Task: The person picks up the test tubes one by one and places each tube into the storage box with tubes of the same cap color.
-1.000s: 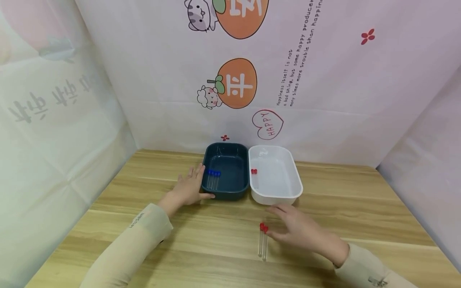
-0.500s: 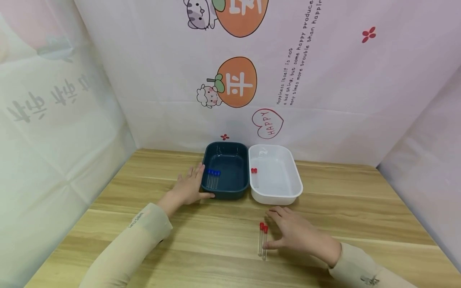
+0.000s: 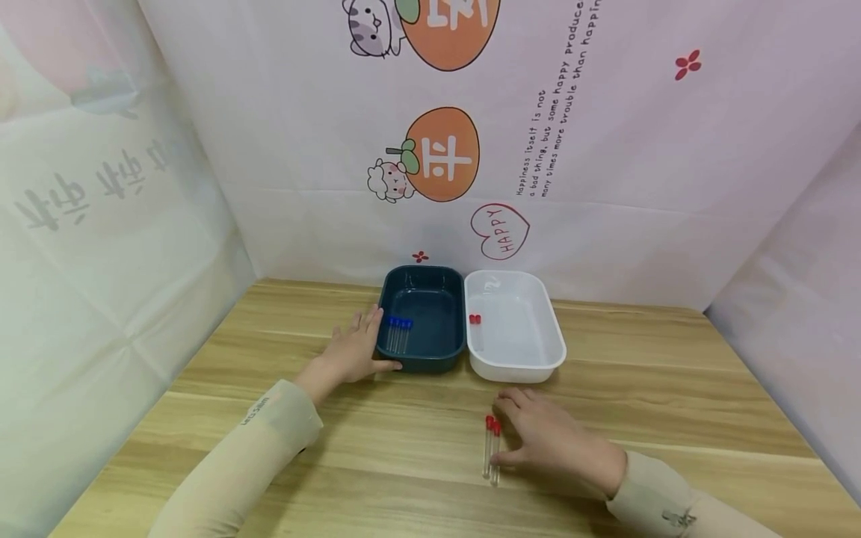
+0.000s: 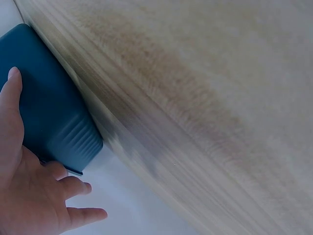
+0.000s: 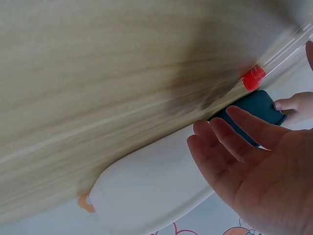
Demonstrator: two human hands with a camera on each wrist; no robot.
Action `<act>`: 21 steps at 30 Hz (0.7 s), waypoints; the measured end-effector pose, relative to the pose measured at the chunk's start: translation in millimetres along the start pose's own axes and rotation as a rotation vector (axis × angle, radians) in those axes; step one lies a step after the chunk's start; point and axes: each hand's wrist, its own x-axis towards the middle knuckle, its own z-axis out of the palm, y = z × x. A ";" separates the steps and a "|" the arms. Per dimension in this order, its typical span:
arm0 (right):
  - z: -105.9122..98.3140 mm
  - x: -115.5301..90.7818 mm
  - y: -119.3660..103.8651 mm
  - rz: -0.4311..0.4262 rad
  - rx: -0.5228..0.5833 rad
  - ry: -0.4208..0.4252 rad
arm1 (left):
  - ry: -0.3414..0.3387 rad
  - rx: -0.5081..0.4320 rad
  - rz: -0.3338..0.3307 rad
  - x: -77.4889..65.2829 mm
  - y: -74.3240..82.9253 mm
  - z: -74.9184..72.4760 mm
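My left hand (image 3: 350,353) lies along the left side of the dark teal tray (image 3: 430,365), thumb at its near wall and fingers spread. The left wrist view shows the thumb against the tray's outer wall. Inside the tray lie several blue-capped test tubes (image 3: 400,340). Two red-capped test tubes (image 3: 487,452) lie side by side on the table. My right hand (image 3: 554,433) is just right of them, its thumb tip right at the nearer tube's side. In the right wrist view its fingers (image 5: 220,169) are loosely bent and apart from the red cap (image 5: 253,78).
A white tray (image 3: 518,373) stands against the teal one's right side, with two red-capped tubes (image 3: 475,320) at its left wall. Both trays sit on the wooden table (image 3: 377,456) near its back edge. Printed cloth (image 3: 605,239) hangs behind and on both sides.
My right hand has come slightly left and toward me; its thumb has gone from beside the red caps to partway down the tubes. My left hand and both trays stay put.
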 end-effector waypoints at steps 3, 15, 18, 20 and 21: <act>1.9 1.0 -0.5 0.007 -0.004 -0.008 | -0.001 0.002 0.002 -0.7 1.1 -0.4; 4.6 1.1 -4.7 0.002 0.005 -0.056 | 0.012 0.002 0.002 -1.1 2.0 -0.8; 4.0 0.8 -5.8 -0.003 0.014 -0.066 | 0.010 0.004 0.000 -1.2 2.1 -0.6; 4.0 0.9 -6.3 -0.007 0.016 -0.074 | 0.010 0.006 -0.002 -1.1 2.0 -0.3; 4.1 1.0 -6.6 -0.006 0.016 -0.079 | 0.010 0.004 -0.003 -1.1 2.2 -0.3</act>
